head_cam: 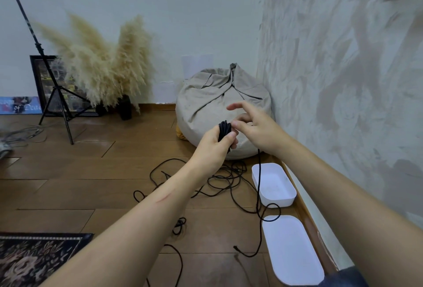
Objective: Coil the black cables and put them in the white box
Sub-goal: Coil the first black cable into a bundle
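My left hand (212,147) grips a small coil of black cable (225,129) in its fist, held up in front of the bean bag. My right hand (256,128) is just right of the coil, its thumb tip against it and its index finger stretched out. A strand of the cable (259,172) drops from under that palm to the floor. It crosses the white box (280,202) and ends in a plug near the lid. More black cable (219,179) lies tangled on the wooden floor left of the box. The box stands open by the right wall.
A white lid (293,250) lies on the floor in front of the box. A grey bean bag (206,96) fills the corner. At the far left are a light-stand tripod (57,96), pampas grass (103,64) and framed pictures. A patterned rug (34,257) is at the bottom left.
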Motion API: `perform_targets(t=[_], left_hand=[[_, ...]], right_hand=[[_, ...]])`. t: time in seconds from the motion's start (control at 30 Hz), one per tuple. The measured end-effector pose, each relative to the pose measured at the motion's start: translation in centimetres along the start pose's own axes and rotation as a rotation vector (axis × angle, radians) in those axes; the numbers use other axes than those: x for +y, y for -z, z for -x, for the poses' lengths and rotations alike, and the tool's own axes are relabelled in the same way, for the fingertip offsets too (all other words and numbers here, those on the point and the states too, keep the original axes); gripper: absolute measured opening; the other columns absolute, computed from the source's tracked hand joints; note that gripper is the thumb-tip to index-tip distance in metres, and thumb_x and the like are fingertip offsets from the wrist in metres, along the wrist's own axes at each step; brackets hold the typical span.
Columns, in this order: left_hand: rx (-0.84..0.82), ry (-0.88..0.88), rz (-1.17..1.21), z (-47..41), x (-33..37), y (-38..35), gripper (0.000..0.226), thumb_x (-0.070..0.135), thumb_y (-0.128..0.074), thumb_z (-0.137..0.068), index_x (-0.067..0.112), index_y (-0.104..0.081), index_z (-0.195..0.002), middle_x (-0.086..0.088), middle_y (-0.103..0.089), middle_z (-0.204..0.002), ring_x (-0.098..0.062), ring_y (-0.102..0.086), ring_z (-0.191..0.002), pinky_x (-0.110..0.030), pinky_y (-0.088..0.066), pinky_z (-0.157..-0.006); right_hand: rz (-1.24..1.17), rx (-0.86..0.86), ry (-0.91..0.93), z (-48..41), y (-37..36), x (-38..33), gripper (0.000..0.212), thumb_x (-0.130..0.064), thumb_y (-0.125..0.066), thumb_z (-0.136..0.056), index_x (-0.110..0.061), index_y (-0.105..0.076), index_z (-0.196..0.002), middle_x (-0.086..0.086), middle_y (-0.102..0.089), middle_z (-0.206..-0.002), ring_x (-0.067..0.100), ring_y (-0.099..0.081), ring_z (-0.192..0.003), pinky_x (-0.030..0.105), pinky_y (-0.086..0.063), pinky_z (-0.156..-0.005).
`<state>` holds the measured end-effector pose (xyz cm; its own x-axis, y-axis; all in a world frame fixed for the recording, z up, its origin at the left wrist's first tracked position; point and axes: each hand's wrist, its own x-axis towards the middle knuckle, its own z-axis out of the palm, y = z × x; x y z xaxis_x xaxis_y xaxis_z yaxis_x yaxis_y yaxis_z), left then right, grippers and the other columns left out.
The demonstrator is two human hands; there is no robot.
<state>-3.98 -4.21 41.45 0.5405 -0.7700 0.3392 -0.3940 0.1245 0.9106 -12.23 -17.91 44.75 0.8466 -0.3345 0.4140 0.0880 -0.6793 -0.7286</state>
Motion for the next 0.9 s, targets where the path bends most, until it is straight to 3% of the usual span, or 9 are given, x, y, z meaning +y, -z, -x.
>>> perform_targets(t=[0.17, 0.3, 0.4, 0.47, 0.6, 0.73, 0.8, 0.9], left_hand=[[-0.026, 0.020, -0.050, 0.2, -0.3, 0.0, 0.014, 0.016, -0.049, -0.107, 0.016, -0.062, -0.111, 0.007, -0.064, -0.087, 0.000, -0.060, -0.082, -0.015, -0.048, -0.079], [-0.003, 0.048, -0.071, 0.4, 0.3, 0.2, 0.019, 0.022, -0.048, -0.107, 0.016, -0.061, -0.095, -0.002, -0.063, -0.091, -0.011, -0.058, -0.097, -0.021, -0.044, -0.081], [-0.006, 0.064, -0.116, 0.4, 0.4, 0.5, 0.024, 0.025, -0.047, -0.107, 0.012, -0.059, -0.092, -0.005, -0.062, -0.095, -0.015, -0.054, -0.096, -0.031, -0.043, -0.084], [-0.020, 0.058, -0.134, 0.3, 0.3, 0.5, 0.025, 0.025, -0.047, -0.107, 0.006, -0.061, -0.100, -0.003, -0.060, -0.091, -0.017, -0.055, -0.092, -0.038, -0.046, -0.089], [-0.040, 0.038, -0.092, 0.6, 1.4, 0.0, 0.024, 0.024, -0.047, -0.108, 0.005, -0.062, -0.108, 0.000, -0.061, -0.091, -0.012, -0.057, -0.097, -0.029, -0.045, -0.091], [-0.048, 0.009, -0.024, 0.8, 2.5, 0.0, 0.020, 0.024, -0.045, -0.108, 0.013, -0.062, -0.108, 0.000, -0.060, -0.091, -0.014, -0.057, -0.093, -0.033, -0.047, -0.093], [-0.048, 0.004, -0.049, 0.7, 2.4, 0.1, 0.021, 0.024, -0.045, -0.108, 0.013, -0.063, -0.106, 0.000, -0.061, -0.094, -0.017, -0.057, -0.094, -0.041, -0.047, -0.098], [-0.048, 0.007, -0.068, 0.6, 2.2, 0.1, 0.021, 0.024, -0.045, -0.108, 0.019, -0.061, -0.096, 0.001, -0.062, -0.095, -0.016, -0.057, -0.095, -0.046, -0.047, -0.100]], right_hand=[[-0.007, -0.011, -0.023, 0.4, -0.1, 0.6, 0.011, -0.014, -0.057, -0.100, -0.020, -0.059, -0.109, 0.006, -0.073, -0.084, 0.022, -0.067, -0.085, 0.039, -0.050, -0.087], [-0.027, 0.027, -0.049, 0.2, 0.1, 1.0, 0.004, -0.021, -0.066, -0.096, -0.020, -0.067, -0.092, -0.002, -0.068, -0.073, 0.005, -0.057, -0.065, 0.021, -0.046, -0.064], [0.025, 0.053, -0.031, 0.1, 0.6, 1.2, 0.008, -0.027, -0.068, -0.094, -0.027, -0.069, -0.087, -0.002, -0.065, -0.069, 0.007, -0.053, -0.062, 0.030, -0.045, -0.064], [0.056, 0.048, 0.001, -0.1, 0.9, 0.9, 0.013, -0.019, -0.064, -0.097, -0.029, -0.069, -0.089, 0.001, -0.067, -0.079, 0.005, -0.057, -0.070, 0.031, -0.047, -0.073], [-0.018, 0.082, 0.046, -0.3, 1.3, 0.0, 0.013, -0.012, -0.061, -0.098, -0.020, -0.071, -0.095, 0.002, -0.068, -0.089, 0.006, -0.061, -0.083, 0.026, -0.049, -0.078], [-0.131, 0.124, 0.011, -0.1, 1.4, -0.2, 0.013, -0.013, -0.061, -0.098, -0.016, -0.074, -0.099, 0.000, -0.061, -0.080, -0.001, -0.050, -0.064, 0.013, -0.041, -0.064], [-0.128, 0.102, 0.010, -0.1, 1.7, -0.3, 0.014, -0.013, -0.060, -0.099, -0.015, -0.073, -0.100, 0.000, -0.060, -0.078, -0.001, -0.048, -0.060, 0.013, -0.039, -0.062], [-0.100, 0.022, 0.012, 0.0, 1.6, -0.4, 0.020, -0.009, -0.052, -0.103, -0.011, -0.072, -0.106, -0.015, -0.059, -0.070, -0.002, -0.049, -0.060, 0.014, -0.038, -0.062]])
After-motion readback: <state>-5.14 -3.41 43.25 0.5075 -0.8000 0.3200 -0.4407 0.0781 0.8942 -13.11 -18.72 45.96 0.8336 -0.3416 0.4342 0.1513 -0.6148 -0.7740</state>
